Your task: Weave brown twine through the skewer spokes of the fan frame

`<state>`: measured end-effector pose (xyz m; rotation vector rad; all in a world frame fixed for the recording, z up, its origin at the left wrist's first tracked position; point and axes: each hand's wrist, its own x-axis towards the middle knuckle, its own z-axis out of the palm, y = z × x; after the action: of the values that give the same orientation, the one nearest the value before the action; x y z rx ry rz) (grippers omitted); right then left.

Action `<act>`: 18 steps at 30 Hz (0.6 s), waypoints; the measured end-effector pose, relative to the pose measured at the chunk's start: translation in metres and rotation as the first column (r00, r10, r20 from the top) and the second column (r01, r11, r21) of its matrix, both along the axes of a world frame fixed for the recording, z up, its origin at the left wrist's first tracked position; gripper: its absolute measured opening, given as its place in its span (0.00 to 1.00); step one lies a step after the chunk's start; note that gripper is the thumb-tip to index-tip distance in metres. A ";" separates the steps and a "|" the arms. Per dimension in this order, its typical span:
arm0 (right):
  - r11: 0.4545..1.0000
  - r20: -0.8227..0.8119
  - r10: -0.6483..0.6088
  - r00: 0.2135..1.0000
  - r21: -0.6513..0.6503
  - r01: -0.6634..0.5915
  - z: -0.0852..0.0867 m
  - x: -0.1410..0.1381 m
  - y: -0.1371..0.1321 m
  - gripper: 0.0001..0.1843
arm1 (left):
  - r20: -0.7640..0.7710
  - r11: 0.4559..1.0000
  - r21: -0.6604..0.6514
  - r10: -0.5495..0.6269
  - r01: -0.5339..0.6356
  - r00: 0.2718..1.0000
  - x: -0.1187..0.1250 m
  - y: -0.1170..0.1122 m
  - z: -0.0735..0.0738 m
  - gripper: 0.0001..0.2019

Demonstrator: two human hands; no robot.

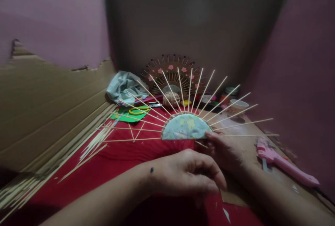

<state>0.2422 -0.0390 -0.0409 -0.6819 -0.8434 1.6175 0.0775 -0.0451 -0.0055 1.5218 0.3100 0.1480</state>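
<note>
My right hand (227, 151) grips a half-circle stick fan (185, 127) by the lower right corner of its base, with the thumb on the front. Pale blue fabric with yellow flowers covers the base, and a braided cord edges its curve. Thin bamboo sticks spread outward from that curve like rays. Below the base and to its left, my left hand (185, 173) hangs over the red cloth, apart from the fan. Its fingers curl with thumb and index tips close together; whatever lies between them, if anything, I cannot make out.
Loose bamboo sticks (95, 142) lie at the left on red cloth (125, 170). Yellow-handled scissors (138, 110), a twine ball (171, 99) and a decorated fan (159, 70) stand behind. A pink glue gun (285, 165) and a cup (238, 105) are at the right, cardboard (52, 103) at the left.
</note>
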 end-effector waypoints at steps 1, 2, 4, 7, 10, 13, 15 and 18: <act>1.000 0.003 0.002 1.000 -0.001 -0.002 0.000 0.000 0.000 0.12 | 0.000 1.000 0.005 -0.006 0.006 1.000 0.000 0.000 0.000 0.07; 1.000 0.010 0.004 1.000 -0.006 -0.004 0.000 0.000 -0.001 0.12 | 0.003 1.000 0.014 -0.008 0.008 1.000 -0.001 -0.001 0.000 0.08; 1.000 0.029 0.008 1.000 -0.012 -0.007 0.000 0.000 -0.001 0.11 | 0.012 0.999 0.044 -0.010 0.010 1.000 -0.001 -0.001 -0.002 0.07; 1.000 0.050 0.012 0.999 -0.001 -0.012 -0.001 -0.001 -0.004 0.12 | 0.032 0.996 0.091 -0.006 0.003 0.999 -0.001 -0.001 -0.004 0.08; 1.000 0.076 0.019 0.997 -0.010 -0.019 0.002 -0.004 -0.008 0.14 | 0.056 0.994 0.113 0.000 -0.006 0.998 -0.001 0.000 -0.004 0.07; 1.000 0.118 -0.004 0.993 0.021 0.001 0.010 -0.008 -0.012 0.13 | 0.065 0.994 0.111 0.007 -0.014 0.998 -0.001 0.001 -0.001 0.06; 0.997 0.163 -0.022 0.986 0.070 0.011 0.016 -0.011 -0.013 0.09 | 0.047 0.994 0.107 -0.001 -0.004 0.999 -0.002 0.001 0.002 0.07; 0.992 0.199 0.007 0.980 0.124 -0.033 0.023 -0.015 -0.014 0.03 | 0.030 0.993 0.112 0.021 -0.024 0.999 -0.003 -0.001 0.008 0.07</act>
<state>0.2272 -0.0532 -0.0176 -0.7549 -1.0917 1.5162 0.0741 -0.0462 0.0024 1.6267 0.3003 0.2080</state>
